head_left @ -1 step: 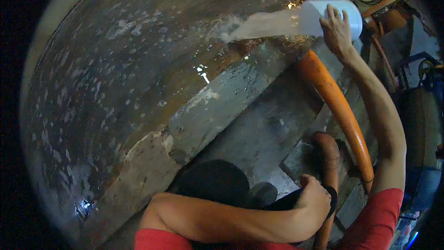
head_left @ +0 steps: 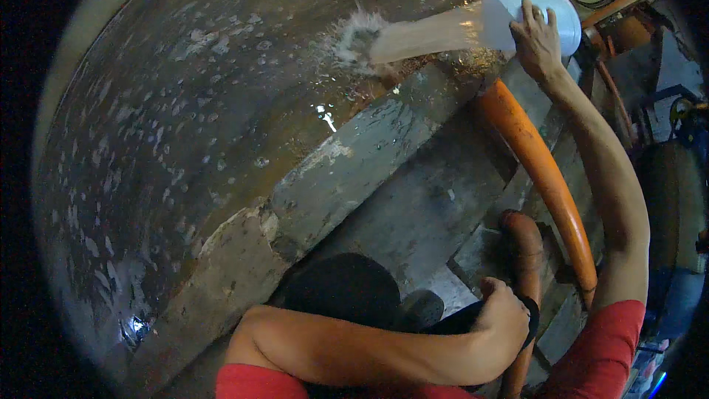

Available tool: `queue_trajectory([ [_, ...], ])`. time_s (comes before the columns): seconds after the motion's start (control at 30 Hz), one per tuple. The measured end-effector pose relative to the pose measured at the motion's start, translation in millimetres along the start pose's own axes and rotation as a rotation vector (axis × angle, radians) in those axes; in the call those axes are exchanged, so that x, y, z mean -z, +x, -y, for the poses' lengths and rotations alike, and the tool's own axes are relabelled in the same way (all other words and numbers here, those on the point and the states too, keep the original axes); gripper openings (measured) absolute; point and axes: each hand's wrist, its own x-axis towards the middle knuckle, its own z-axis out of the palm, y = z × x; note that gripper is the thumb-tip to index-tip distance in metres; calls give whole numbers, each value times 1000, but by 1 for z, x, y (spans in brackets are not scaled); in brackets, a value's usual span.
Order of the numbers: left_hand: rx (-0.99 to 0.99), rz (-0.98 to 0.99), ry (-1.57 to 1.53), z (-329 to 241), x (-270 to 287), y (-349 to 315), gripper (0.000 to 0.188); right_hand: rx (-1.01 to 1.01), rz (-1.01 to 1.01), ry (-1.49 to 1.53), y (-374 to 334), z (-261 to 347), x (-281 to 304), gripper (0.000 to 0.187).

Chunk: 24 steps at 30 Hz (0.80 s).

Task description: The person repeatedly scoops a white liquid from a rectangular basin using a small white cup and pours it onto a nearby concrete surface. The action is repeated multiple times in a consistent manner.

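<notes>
My right hand (head_left: 538, 43) grips a white plastic bucket (head_left: 497, 21), fingers spread over its side. The bucket lies tipped with its mouth to the left. A broad stream of cloudy water (head_left: 428, 35) runs out of it and splashes into dark, foam-flecked water (head_left: 170, 96). My left arm crosses low in front of me. At its end my left hand (head_left: 504, 319) is curled closed over my dark-clad leg; whether something is inside it is hidden.
A grey concrete ledge (head_left: 354, 162) runs diagonally along the water. An orange pipe (head_left: 543, 170) slopes below my right arm, with a brown, bent pipe (head_left: 523, 244) nearby. A black round thing (head_left: 341, 292) lies beyond my left forearm. Dark machinery stands at right.
My right hand and the bucket have shifted slightly up. The stream still pours, and its splash has grown larger. My left hand has hardly moved.
</notes>
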Motion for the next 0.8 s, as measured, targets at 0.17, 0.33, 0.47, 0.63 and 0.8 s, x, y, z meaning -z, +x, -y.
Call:
queue_trajectory([
  [0.17,22,19,16,10,7,0,39,-50,-103,11,56,-19,5,16],
  [0.33,-121,0,-2,9,6,2,40,-185,-162,54,46,-49,12,22],
  [0.47,58,-103,-89,-2,4,-1,45,-296,214,422,-44,-70,17,41],
  [0.63,80,-411,41,1,-4,-7,40,-626,519,823,-243,-27,12,51],
  [0.8,75,-159,65,10,-3,10,41,-799,833,740,-431,68,21,51],
])
